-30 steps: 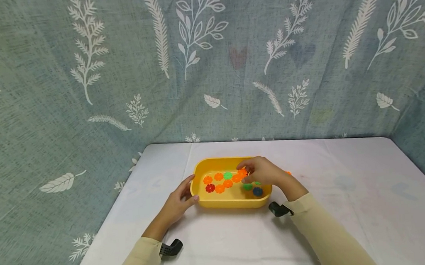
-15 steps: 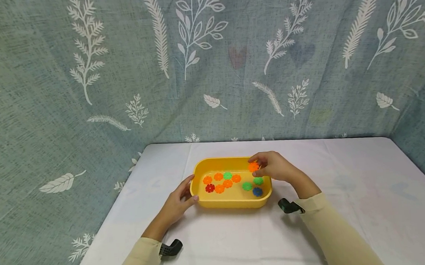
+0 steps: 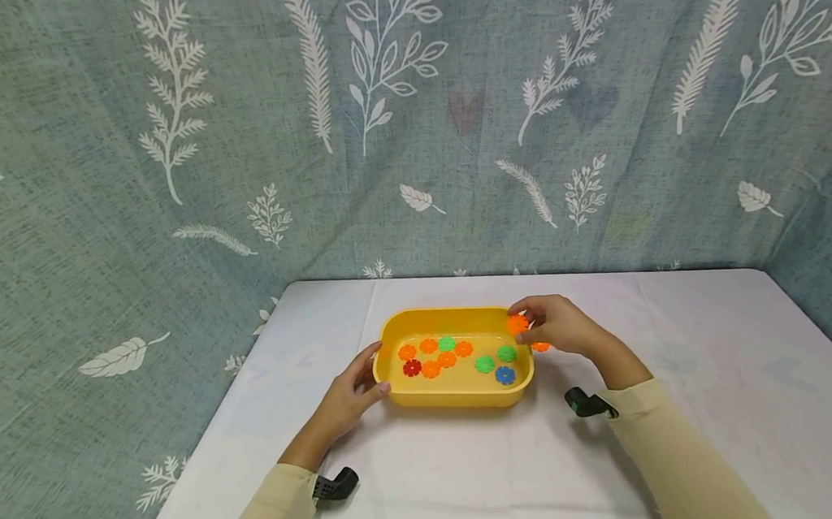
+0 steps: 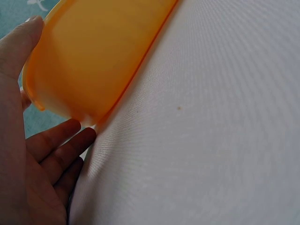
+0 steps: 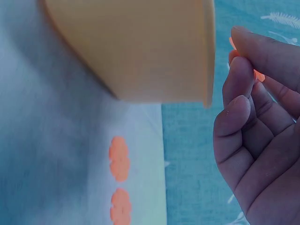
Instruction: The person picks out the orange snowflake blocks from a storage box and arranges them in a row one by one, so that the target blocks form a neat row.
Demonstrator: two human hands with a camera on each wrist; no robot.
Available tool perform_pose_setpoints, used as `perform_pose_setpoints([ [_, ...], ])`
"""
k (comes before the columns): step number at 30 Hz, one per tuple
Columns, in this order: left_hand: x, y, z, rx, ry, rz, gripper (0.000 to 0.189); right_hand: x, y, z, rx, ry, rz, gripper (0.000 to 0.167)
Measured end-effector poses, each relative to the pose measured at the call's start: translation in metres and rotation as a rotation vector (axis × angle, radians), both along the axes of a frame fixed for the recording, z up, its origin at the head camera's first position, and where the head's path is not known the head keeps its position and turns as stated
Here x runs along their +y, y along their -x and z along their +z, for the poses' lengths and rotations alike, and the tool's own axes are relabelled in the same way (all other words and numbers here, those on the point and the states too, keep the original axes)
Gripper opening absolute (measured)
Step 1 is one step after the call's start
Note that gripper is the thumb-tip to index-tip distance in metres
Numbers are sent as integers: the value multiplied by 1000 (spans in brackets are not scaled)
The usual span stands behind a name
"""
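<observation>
A yellow plastic tub [image 3: 456, 399] holds several flower-shaped plastic discs: orange ones [image 3: 447, 360], green ones [image 3: 484, 364], a red one [image 3: 412, 367] and a blue one [image 3: 505, 375]. At its left end my left hand [image 3: 349, 391] grips the side, thumb near the front corner and fingers toward the back. The left wrist view has the fingertips against the tub wall [image 4: 98, 56]. Over the tub's right rim, my right hand [image 3: 556, 326] pinches an orange flower disc [image 3: 517, 324] between thumb and fingers. In the right wrist view, the fingers [image 5: 236, 110] mostly hide that disc.
Right of the tub, orange discs [image 5: 119, 158] lie on the white-covered table [image 3: 434, 486]; the right hand partly hides them in the head view. A leaf-patterned green cloth [image 3: 406, 130] hangs behind the table. A black wrist camera [image 3: 587, 402] sits below the right hand.
My right hand has moved right from inside the tub to its right rim, carrying the orange disc. Orange discs beside the tub show again. The left hand and the tub stay put.
</observation>
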State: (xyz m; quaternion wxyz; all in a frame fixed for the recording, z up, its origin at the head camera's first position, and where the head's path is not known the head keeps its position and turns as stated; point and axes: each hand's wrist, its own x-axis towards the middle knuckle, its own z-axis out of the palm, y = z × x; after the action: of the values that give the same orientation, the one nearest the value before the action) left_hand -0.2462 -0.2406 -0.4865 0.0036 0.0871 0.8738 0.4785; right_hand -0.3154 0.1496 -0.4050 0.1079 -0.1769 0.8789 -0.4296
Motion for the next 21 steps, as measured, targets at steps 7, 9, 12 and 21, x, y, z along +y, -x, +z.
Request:
perform_pose_setpoints([
  [7, 0, 2, -1, -9, 1, 4, 75, 13, 0, -5, 10, -11, -2, 45],
  [9, 0, 2, -1, -9, 2, 6, 74, 17, 0, -7, 5, -3, -1, 45],
  [12, 0, 2, -1, -4, 2, 9, 74, 24, 0, -10, -1, 2, -15, 44],
  [21, -1, 2, -2, -4, 3, 7, 75, 43, -4, -19, -12, -39, -69, 45],
])
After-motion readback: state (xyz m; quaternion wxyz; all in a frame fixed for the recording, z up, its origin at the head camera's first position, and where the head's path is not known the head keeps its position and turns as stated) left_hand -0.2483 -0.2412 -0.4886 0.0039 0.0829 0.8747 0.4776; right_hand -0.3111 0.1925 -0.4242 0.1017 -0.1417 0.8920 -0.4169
